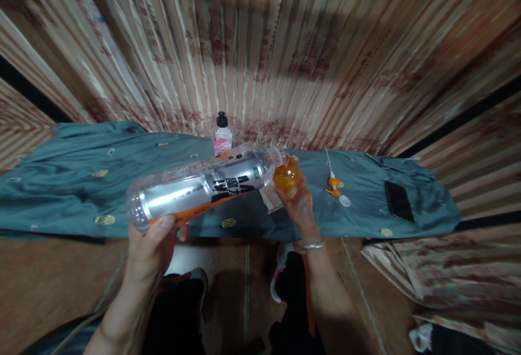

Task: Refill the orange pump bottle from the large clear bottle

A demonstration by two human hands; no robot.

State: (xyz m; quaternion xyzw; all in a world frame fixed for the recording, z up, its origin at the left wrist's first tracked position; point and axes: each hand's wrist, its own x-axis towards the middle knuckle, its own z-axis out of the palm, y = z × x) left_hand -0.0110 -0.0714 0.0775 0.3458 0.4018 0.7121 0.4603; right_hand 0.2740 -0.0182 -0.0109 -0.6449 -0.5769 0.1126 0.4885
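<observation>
Just above the near edge of the surface, which is draped in a teal cloth with small gold and white motifs, the left hand grips the base end of a large clear plastic bottle with a silver, black and orange label. Its fingers are curled around the bottom, the thumb lying across the side. The bottle is tipped almost flat, its neck pointing right and touching the mouth of a small orange container. The right hand is closed around that container from below, holding it against the bottle's neck; a silver bracelet circles the wrist. Something pale and crumpled sits under the right hand's fingers; what it is cannot be told.

Behind the bottle, at the back of the cloth, stands a small bottle with a black cap and pink label. To the right lie a white pump tube with orange fittings and, further right, a dark phone. Striped patterned fabric hangs behind.
</observation>
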